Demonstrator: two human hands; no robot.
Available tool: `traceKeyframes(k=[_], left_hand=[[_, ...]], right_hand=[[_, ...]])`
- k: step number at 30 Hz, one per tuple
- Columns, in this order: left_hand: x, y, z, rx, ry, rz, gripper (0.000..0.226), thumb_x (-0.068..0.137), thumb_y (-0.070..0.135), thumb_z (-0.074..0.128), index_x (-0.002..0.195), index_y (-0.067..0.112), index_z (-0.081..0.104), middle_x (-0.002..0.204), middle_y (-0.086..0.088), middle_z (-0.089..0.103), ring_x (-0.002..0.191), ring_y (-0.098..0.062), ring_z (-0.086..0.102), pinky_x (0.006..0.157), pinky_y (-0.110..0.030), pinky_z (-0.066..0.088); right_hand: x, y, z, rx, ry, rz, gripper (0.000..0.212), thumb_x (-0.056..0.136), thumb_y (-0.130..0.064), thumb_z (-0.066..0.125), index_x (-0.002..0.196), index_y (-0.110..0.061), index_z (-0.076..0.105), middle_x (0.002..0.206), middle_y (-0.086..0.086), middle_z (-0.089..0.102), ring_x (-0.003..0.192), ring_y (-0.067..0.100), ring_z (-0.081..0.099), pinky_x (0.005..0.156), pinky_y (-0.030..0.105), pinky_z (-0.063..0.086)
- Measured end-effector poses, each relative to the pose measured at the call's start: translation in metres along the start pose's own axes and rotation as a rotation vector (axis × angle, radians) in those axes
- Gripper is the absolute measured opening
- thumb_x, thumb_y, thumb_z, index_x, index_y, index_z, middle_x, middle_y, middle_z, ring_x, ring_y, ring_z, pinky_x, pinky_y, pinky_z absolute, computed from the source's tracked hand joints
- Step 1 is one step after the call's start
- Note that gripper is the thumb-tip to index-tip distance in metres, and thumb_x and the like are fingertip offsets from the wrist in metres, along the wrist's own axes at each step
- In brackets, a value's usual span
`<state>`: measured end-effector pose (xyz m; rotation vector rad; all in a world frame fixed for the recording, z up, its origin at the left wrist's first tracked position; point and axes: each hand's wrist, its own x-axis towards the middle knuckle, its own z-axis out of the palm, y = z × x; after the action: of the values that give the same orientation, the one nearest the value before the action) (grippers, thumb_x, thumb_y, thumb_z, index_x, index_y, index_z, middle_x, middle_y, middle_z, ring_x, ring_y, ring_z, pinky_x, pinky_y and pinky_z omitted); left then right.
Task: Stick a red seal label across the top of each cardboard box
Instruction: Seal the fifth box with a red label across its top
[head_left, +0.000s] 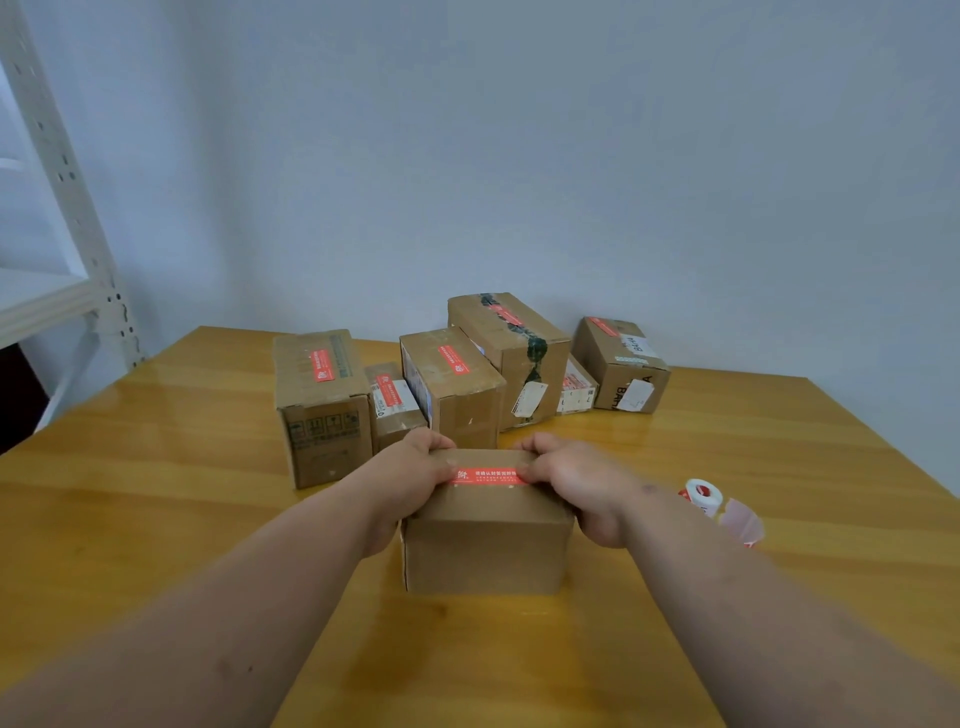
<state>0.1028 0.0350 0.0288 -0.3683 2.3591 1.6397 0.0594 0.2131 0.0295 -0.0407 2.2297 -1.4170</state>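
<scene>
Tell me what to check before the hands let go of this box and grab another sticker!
1. Red seal label lies across the top of the near box: ok.
2. Label ends pressed flat: cannot tell, left hand and right hand cover them.
3. Label straight, unwrinkled in the middle: ok.
4. Label roll lies close, right of the box on the table: ok.
5. Back boxes already show red labels: ok.

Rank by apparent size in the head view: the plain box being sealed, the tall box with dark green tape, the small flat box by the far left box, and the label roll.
1. Plain box, though nearness inflates it
2. Green-taped box, possibly comparable
3. Small flat box
4. Label roll
</scene>
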Motion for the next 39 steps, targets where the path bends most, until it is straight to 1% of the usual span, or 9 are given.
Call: traceKeyframes(k=[4, 6, 10, 13, 18, 22, 25, 30, 39], left_hand=[[0.0, -0.005, -0.007, -0.04, -0.03, -0.039, 0.052, 0.094, 0.028, 0.061, 0.141, 0.025, 0.039, 0.123, -0.007, 0.054, 0.109, -0.025, 0.056, 0.103, -0.042, 0.046], [-0.001, -0.008, -0.011, 0.057, 0.007, -0.065, 0.064, 0.09, 0.042, 0.064, 0.143, 0.022, 0.037, 0.128, -0.007, 0.052, 0.114, -0.025, 0.052, 0.108, -0.043, 0.04], [-0.008, -0.01, -0.014, 0.25, 0.009, -0.148, 0.063, 0.088, 0.063, 0.052, 0.13, 0.017, 0.05, 0.116, -0.007, 0.059, 0.106, -0.028, 0.056, 0.088, -0.037, 0.049], [-0.012, -0.006, -0.016, 0.183, 0.004, -0.075, 0.05, 0.091, 0.06, 0.049, 0.12, 0.019, 0.056, 0.107, -0.006, 0.062, 0.09, -0.02, 0.056, 0.067, -0.026, 0.044], [-0.011, 0.006, -0.021, -0.29, 0.176, -0.024, 0.042, 0.098, 0.05, 0.046, 0.107, 0.014, 0.065, 0.101, -0.007, 0.071, 0.099, -0.023, 0.062, 0.087, -0.041, 0.052], [-0.007, -0.004, -0.018, -0.473, 0.21, -0.02, 0.024, 0.099, 0.028, 0.052, 0.107, 0.008, 0.062, 0.086, -0.008, 0.072, 0.092, -0.025, 0.068, 0.078, -0.042, 0.056], [-0.005, -0.013, -0.017, -0.531, 0.227, -0.01, 0.024, 0.097, 0.026, 0.057, 0.109, 0.006, 0.063, 0.081, -0.009, 0.064, 0.088, -0.026, 0.066, 0.079, -0.044, 0.058], [-0.008, -0.019, -0.021, -0.522, 0.264, 0.065, 0.023, 0.093, 0.026, 0.064, 0.09, 0.004, 0.064, 0.088, -0.012, 0.066, 0.087, -0.025, 0.065, 0.086, -0.044, 0.057], [-0.014, -0.021, -0.018, -0.17, 0.267, 0.099, 0.016, 0.088, 0.002, 0.065, 0.099, 0.012, 0.061, 0.1, -0.009, 0.065, 0.092, -0.023, 0.064, 0.072, -0.035, 0.057]], right_hand=[[-0.002, 0.007, -0.005, -0.039, 0.055, 0.081, 0.058, 0.092, -0.05, 0.057, 0.142, -0.026, 0.04, 0.132, 0.004, 0.052, 0.119, 0.026, 0.051, 0.106, 0.048, 0.04], [-0.007, 0.008, -0.01, -0.126, 0.069, 0.182, 0.073, 0.084, -0.075, 0.048, 0.138, -0.027, 0.042, 0.135, 0.005, 0.051, 0.115, 0.027, 0.053, 0.098, 0.046, 0.044], [-0.017, 0.007, -0.015, -0.225, -0.082, 0.356, 0.092, 0.069, -0.095, 0.028, 0.116, -0.022, 0.058, 0.108, 0.013, 0.068, 0.084, 0.027, 0.072, 0.085, 0.041, 0.051], [-0.017, 0.005, -0.017, -0.169, -0.086, 0.305, 0.082, 0.075, -0.09, 0.029, 0.112, -0.023, 0.059, 0.106, 0.015, 0.067, 0.082, 0.03, 0.07, 0.088, 0.044, 0.051], [-0.025, -0.005, -0.026, 0.109, 0.019, 0.137, 0.05, 0.092, -0.069, 0.038, 0.103, -0.024, 0.058, 0.114, 0.015, 0.063, 0.095, 0.034, 0.063, 0.087, 0.048, 0.049], [-0.029, -0.003, -0.025, 0.239, 0.164, 0.025, 0.02, 0.101, -0.042, 0.045, 0.108, -0.024, 0.051, 0.109, 0.013, 0.064, 0.092, 0.033, 0.062, 0.082, 0.045, 0.047], [-0.028, 0.001, -0.022, 0.266, 0.2, -0.009, 0.015, 0.101, -0.038, 0.048, 0.106, -0.024, 0.052, 0.105, 0.012, 0.066, 0.102, 0.035, 0.065, 0.094, 0.049, 0.046], [-0.029, 0.004, -0.022, 0.245, 0.246, -0.168, 0.027, 0.096, -0.03, 0.056, 0.099, -0.004, 0.063, 0.095, 0.009, 0.066, 0.098, 0.03, 0.064, 0.096, 0.047, 0.048], [-0.019, 0.008, -0.014, -0.145, 0.289, -0.155, 0.009, 0.084, -0.015, 0.071, 0.089, -0.016, 0.063, 0.099, 0.003, 0.065, 0.097, 0.023, 0.06, 0.091, 0.044, 0.053]])
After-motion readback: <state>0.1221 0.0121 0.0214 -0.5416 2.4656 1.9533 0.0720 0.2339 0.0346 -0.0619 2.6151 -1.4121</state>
